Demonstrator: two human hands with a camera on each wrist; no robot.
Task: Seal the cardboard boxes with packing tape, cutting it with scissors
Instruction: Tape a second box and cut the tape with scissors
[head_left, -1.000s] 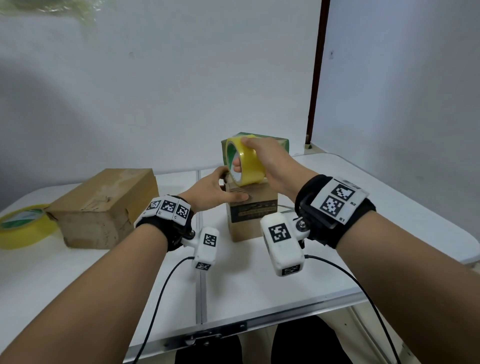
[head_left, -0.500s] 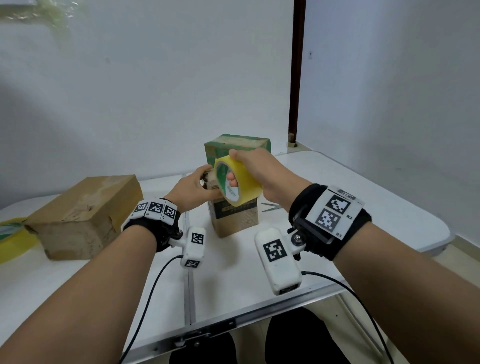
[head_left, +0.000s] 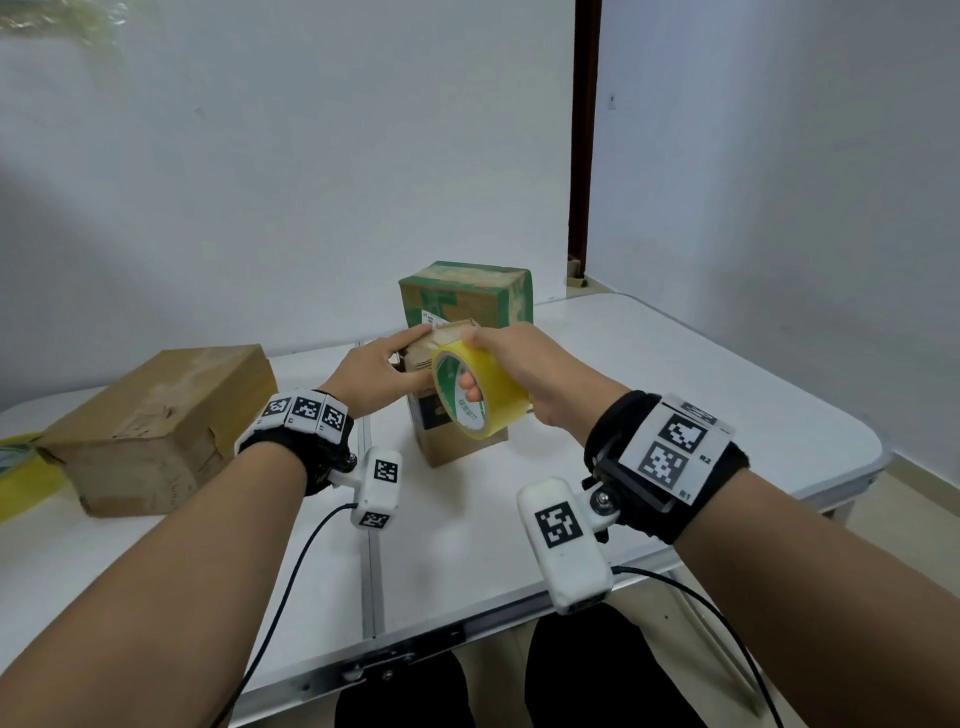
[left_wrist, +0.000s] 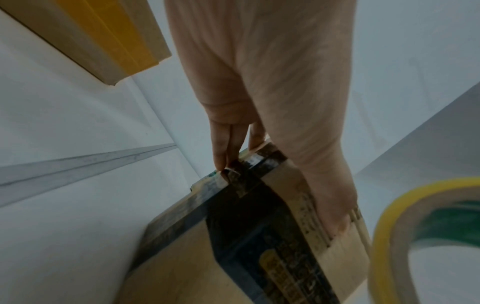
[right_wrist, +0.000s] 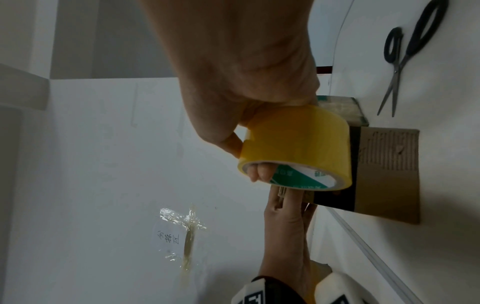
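Note:
A small upright cardboard box (head_left: 457, 441) with a dark printed band stands at the table's middle. My left hand (head_left: 415, 358) holds its top, with the fingers over the far edge (left_wrist: 223, 160) and the thumb on the near face. My right hand (head_left: 472, 364) grips a yellow packing tape roll (head_left: 493, 400), fingers hooked through its core (right_wrist: 257, 172). It holds the roll against the box's upper front. Black-handled scissors (right_wrist: 400, 61) lie on the table beyond the box; in the head view my right hand hides them.
A green-printed box (head_left: 467, 296) stands right behind the small one. A larger brown box (head_left: 156, 415) lies at the left, with a second yellow roll (head_left: 15, 478) at the far left edge. The white table (head_left: 675, 374) has a centre seam, and walls stand close behind and to the right.
My right hand has brought the tape roll from above the box top down to its front. My left hand's fingers have moved onto the box top.

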